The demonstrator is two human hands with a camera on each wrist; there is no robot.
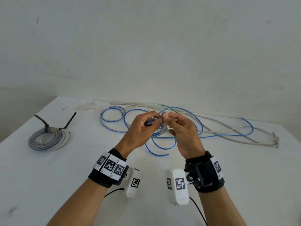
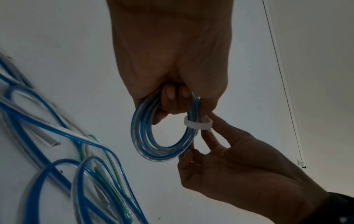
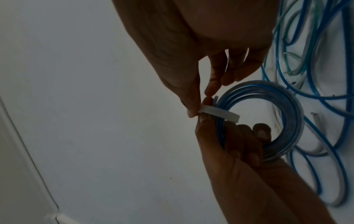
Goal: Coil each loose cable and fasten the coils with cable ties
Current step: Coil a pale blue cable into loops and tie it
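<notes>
Left hand (image 2: pixel 172 60) grips the small blue-and-clear cable coil (image 2: pixel 153 136); right hand (image 2: pixel 220 159) pinches the white plastic cable tie (image 2: pixel 197 125) around it. Fastening in hand; next, probably thread and tighten.

A small blue-and-clear cable coil (image 2: pixel 161 133) is held up above the table, with a white cable tie (image 2: pixel 197 124) wrapped across its strands. Loose blue, grey and green cables (image 1: pixel 211 128) sprawl tangled across the far middle and right of the table. At the left lies a finished coil (image 1: pixel 48 139), flat, bound by two black cable ties (image 1: pixel 44 123) with their tails sticking up.
</notes>
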